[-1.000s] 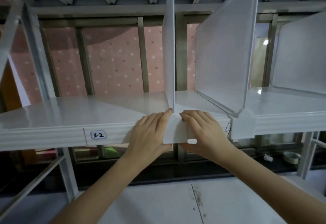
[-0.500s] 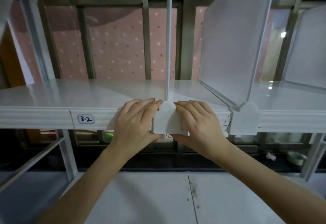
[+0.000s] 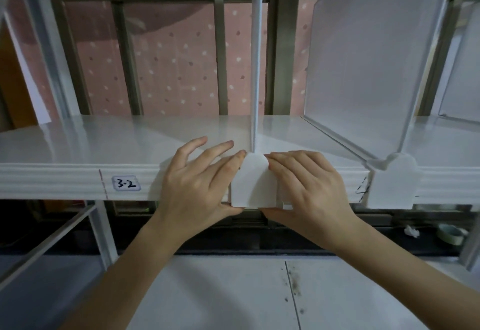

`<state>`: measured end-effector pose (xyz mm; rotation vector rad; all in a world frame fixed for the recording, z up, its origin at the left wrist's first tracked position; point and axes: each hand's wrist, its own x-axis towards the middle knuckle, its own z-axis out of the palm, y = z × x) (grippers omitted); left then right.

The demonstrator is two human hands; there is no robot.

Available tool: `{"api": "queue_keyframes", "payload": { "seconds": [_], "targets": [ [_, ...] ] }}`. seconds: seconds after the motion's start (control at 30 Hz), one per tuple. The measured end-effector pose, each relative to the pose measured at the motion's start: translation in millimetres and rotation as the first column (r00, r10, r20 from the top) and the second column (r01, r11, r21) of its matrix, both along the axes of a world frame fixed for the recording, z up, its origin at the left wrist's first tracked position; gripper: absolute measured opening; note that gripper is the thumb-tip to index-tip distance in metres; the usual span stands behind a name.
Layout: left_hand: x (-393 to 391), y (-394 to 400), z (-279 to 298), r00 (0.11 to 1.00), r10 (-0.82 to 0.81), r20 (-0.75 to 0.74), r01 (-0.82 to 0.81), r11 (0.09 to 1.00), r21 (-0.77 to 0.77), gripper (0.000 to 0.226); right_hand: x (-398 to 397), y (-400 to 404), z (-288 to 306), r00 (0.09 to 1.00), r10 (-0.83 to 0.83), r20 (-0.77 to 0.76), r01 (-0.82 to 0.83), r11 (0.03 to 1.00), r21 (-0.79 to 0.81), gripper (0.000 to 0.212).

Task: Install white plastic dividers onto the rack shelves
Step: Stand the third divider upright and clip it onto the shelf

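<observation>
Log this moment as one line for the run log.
step: seating divider clip on shelf edge | left hand: on clip | right hand: on clip | neighbouring divider: installed

White divider (image 3: 255, 69), white shelf (image 3: 78, 142), pink dotted curtain (image 3: 176, 64).

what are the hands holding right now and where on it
Both hands, left hand and right hand, grip the divider by its front clip, one on each side, fingers over the top and thumbs under the shelf edge.

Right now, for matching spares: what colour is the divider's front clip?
White, seen in the head view.
</observation>
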<state>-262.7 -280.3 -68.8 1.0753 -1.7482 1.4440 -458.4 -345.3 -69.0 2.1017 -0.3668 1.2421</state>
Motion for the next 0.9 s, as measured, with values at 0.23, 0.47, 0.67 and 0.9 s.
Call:
{"api": "queue_keyframes", "payload": {
  "seconds": [0.23, 0.47, 0.67, 0.9],
  "targets": [
    [20, 7, 2, 1.0, -0.003, 0.017, 0.004, 1.0, -0.025, 0.067, 21, 6, 2, 1.0, 0.017, -0.003, -0.017, 1.0, 0.003, 0.05],
    [51, 21, 2, 1.0, 0.016, 0.016, -0.016, 0.999, -0.038, 0.065, 54, 16, 5, 0.998, 0.065, -0.005, -0.065, 0.998, 0.009, 0.046],
    [88, 36, 3, 1.0, 0.024, -0.003, -0.024, 0.998, -0.052, 0.059, 94, 28, 5, 0.996, 0.093, -0.007, -0.093, 0.996, 0.016, 0.047],
    [115, 46, 5, 0.999, -0.042, -0.025, 0.043, 0.996, 0.073, 0.054, 122, 36, 5, 0.995, 0.098, 0.0, -0.098, 0.995, 0.008, 0.046]
  ]
}}
